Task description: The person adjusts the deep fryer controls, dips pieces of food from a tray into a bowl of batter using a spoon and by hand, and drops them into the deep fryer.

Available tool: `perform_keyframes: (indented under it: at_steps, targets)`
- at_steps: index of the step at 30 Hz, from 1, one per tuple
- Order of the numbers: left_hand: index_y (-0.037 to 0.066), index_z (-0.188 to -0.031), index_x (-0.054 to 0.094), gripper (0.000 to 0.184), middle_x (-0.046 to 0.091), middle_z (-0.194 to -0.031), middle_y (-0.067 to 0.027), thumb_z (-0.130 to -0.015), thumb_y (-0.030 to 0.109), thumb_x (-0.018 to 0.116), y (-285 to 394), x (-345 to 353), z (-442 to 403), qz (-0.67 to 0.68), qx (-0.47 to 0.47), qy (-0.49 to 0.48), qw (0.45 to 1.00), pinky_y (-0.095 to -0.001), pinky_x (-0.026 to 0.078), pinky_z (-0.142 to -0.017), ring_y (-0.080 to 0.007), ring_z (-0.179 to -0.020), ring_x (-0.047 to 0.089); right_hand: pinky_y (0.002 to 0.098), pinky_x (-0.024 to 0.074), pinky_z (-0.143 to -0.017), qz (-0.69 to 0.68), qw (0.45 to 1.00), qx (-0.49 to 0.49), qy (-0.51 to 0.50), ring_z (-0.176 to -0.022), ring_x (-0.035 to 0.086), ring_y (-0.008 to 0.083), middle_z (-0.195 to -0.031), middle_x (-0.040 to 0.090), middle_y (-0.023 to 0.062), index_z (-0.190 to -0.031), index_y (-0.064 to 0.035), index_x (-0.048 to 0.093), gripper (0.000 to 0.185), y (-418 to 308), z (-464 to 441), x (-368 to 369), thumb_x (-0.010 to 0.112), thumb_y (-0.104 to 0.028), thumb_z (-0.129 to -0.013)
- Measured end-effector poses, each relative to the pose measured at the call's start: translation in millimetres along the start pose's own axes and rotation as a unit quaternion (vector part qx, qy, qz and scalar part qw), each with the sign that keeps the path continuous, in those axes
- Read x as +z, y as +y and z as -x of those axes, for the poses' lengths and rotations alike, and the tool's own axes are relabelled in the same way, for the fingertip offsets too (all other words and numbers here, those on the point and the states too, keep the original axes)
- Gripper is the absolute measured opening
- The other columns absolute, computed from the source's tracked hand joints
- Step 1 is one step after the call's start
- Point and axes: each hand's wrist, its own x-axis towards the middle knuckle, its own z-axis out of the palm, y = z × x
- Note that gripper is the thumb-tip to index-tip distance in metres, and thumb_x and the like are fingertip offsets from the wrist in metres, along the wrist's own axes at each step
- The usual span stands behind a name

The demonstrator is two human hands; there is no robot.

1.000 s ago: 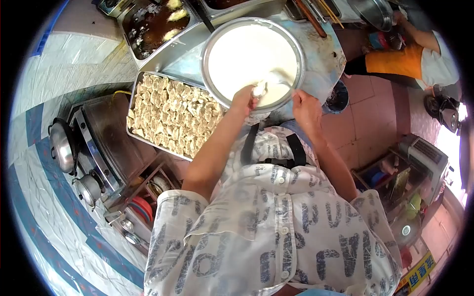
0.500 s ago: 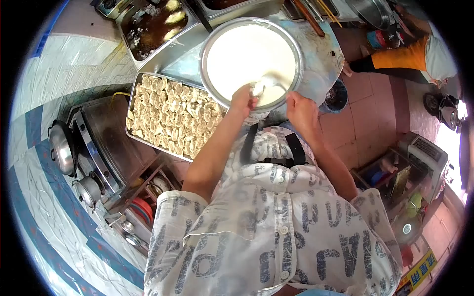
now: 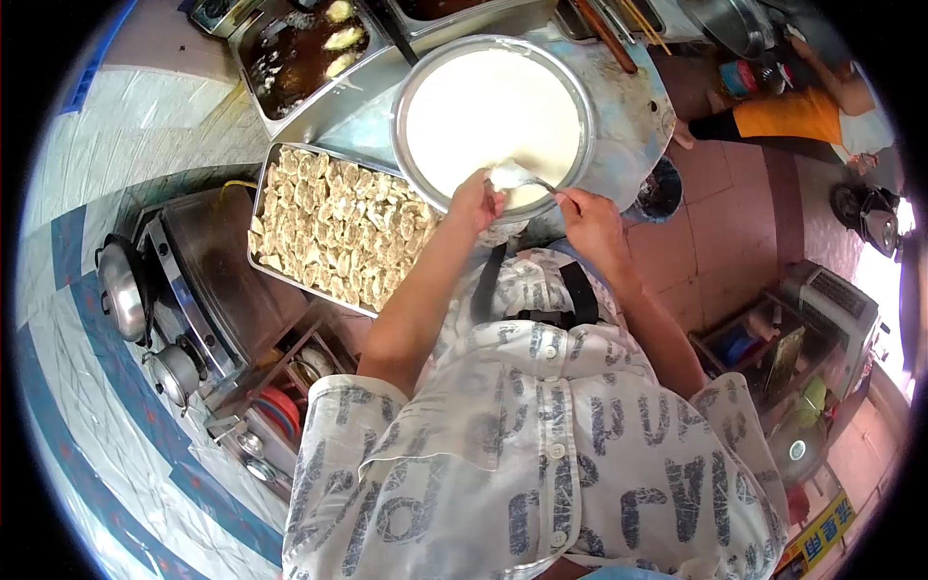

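A wide metal bowl (image 3: 396, 130) holds white batter (image 3: 493, 106). At its near rim my left hand (image 3: 477, 201) has its fingers curled against a small batter-coated thing that I cannot make out. My right hand (image 3: 588, 220) grips the handle of a metal spoon (image 3: 522, 178), whose bowl, white with batter, touches the fingertips of my left hand. Left of the bowl lies a metal tray (image 3: 253, 227) covered with rows of pale slices (image 3: 338, 222).
Behind on the left, a fryer (image 3: 280, 121) of dark oil holds several pieces. Tongs and sticks lie at the back. A co-worker in orange (image 3: 788, 118) is at the far right. A bucket (image 3: 659, 191) stands right of the table, pots at the far left.
The spoon in my right hand has moved left and up against my left hand's fingers. My left hand has barely moved. The co-worker has shifted posture.
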Motion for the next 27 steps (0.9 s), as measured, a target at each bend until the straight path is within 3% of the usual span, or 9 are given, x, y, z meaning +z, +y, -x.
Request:
perform_keyframes:
  at_steps: [3,6,9,12,15,18,21,24,27]
  targets:
    - [0.009,-0.11,0.061,0.024,0.059,-0.068,-0.0017,-0.099,0.026,0.046,2,6,7,0.001,-0.005,0.004,1.0,-0.0239,0.038,-0.039,-0.0099,-0.049,0.052,0.0521,0.0511,-0.071,0.114,0.988,0.059,0.089,-0.078,0.064,0.0447,-0.08,0.067,0.021,-0.089,-0.0098,0.067,0.022,10,-11,7,0.053,-0.026,-0.093]
    - [0.009,-0.112,0.061,0.025,0.06,-0.072,-0.003,-0.098,0.026,0.047,0,1,3,0.006,0.005,0.025,1.0,-0.024,0.039,-0.042,-0.0105,-0.051,0.053,0.0506,0.0515,-0.068,0.169,0.981,0.081,0.06,-0.078,0.064,0.044,-0.081,0.067,0.0226,-0.097,-0.0089,0.068,0.022,23,-12,4,0.054,-0.026,-0.094]
    - [0.009,-0.113,0.06,0.024,0.061,-0.076,-0.0042,-0.097,0.025,0.049,-1,-8,-1,0.02,0.014,-0.029,0.999,-0.0237,0.041,-0.043,-0.0111,-0.052,0.053,0.051,0.052,-0.068,0.233,0.971,0.042,0.008,-0.075,0.065,0.0447,-0.078,0.067,0.0199,-0.085,-0.0093,0.065,0.021,38,-3,14,0.053,-0.025,-0.093]
    - [0.009,-0.113,0.06,0.024,0.061,-0.078,-0.0045,-0.096,0.023,0.052,1,-10,-1,0.022,-0.005,0.014,1.0,-0.0233,0.042,-0.043,-0.0116,-0.052,0.054,0.0508,0.0521,-0.068,0.243,0.969,0.047,-0.023,-0.075,0.065,0.043,-0.079,0.068,0.0186,-0.086,-0.01,0.066,0.021,32,2,15,0.054,-0.026,-0.092]
    - [0.009,-0.114,0.059,0.024,0.061,-0.077,-0.005,-0.095,0.022,0.054,2,-6,4,0.028,0.01,0.037,0.999,-0.0224,0.042,-0.043,-0.0118,-0.053,0.054,0.0502,0.052,-0.069,0.087,0.995,0.019,0.05,-0.075,0.065,0.0423,-0.079,0.068,0.018,-0.089,-0.0105,0.068,0.021,18,4,10,0.054,-0.026,-0.092]
    - [0.008,-0.115,0.059,0.024,0.061,-0.078,-0.0054,-0.095,0.021,0.054,-1,-5,-3,0.003,0.014,0.026,1.0,-0.0211,0.045,-0.043,-0.011,-0.054,0.054,0.05,0.0517,-0.069,0.037,0.999,-0.01,0.025,-0.077,0.065,0.042,-0.081,0.068,0.0187,-0.095,-0.0113,0.07,0.022,-5,3,-1,0.054,-0.026,-0.093]
    - [0.008,-0.116,0.059,0.024,0.062,-0.078,-0.0054,-0.095,0.019,0.053,-1,-4,1,0.011,0.024,0.001,1.0,-0.0206,0.046,-0.044,-0.0105,-0.053,0.054,0.0494,0.0513,-0.07,0.16,0.983,0.051,0.069,-0.079,0.065,0.0424,-0.082,0.068,0.0194,-0.098,-0.0113,0.07,0.023,8,-12,5,0.054,-0.027,-0.093]
    - [0.007,-0.124,0.058,0.029,0.068,-0.102,-0.0092,-0.097,0.016,0.05,1,1,9,0.035,0.069,-0.027,0.997,-0.0174,0.054,-0.051,-0.0085,-0.068,0.062,0.0507,0.0508,-0.07,0.121,0.987,0.077,0.068,-0.08,0.064,0.0442,-0.083,0.067,0.0212,-0.097,-0.0107,0.07,0.024,17,-17,3,0.054,-0.028,-0.092]
    - [0.007,-0.127,0.056,0.031,0.067,-0.105,-0.0087,-0.097,0.016,0.05,5,-4,7,0.025,0.072,-0.106,0.991,-0.0167,0.054,-0.053,-0.0078,-0.069,0.061,0.0475,0.0514,-0.067,0.067,0.994,0.08,0.034,-0.071,0.067,0.0391,-0.074,0.066,0.0212,-0.094,-0.0061,0.07,0.025,38,-11,34,0.058,-0.027,-0.09]
